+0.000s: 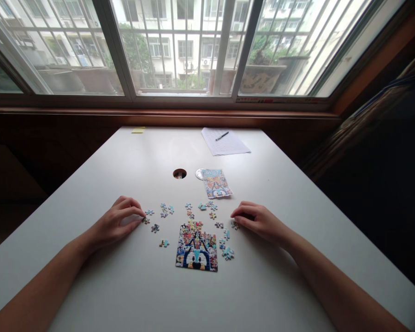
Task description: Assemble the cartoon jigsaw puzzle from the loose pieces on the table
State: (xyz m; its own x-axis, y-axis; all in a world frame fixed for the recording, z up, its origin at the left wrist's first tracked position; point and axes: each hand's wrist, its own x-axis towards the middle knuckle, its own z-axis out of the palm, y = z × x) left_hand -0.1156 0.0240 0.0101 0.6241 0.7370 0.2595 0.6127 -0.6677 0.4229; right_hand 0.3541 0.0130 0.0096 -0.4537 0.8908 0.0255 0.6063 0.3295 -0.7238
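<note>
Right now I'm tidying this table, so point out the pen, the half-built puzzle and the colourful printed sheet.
pen (222,135), head view, middle of its barrel.
half-built puzzle (196,251), head view, its joined lower part.
colourful printed sheet (216,183), head view, its centre.

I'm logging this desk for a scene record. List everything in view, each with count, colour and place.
table: one, white, under the window
window: one, wide, barred, behind the table
sticky note: one, yellow, table's far left edge
paper sheet: one, white, far side, right of centre
pen: one, dark, on the paper sheet
cable hole: one, round, mid table
disc: one, silvery, right of the cable hole
printed picture: one, multicoloured, behind the loose pieces
loose pieces: many, multicoloured, scattered between the hands
part-built puzzle: one, multicoloured, near side, centre
left hand: fingers curled at the leftmost loose pieces
right hand: fingers curled at the scatter's right side
</note>
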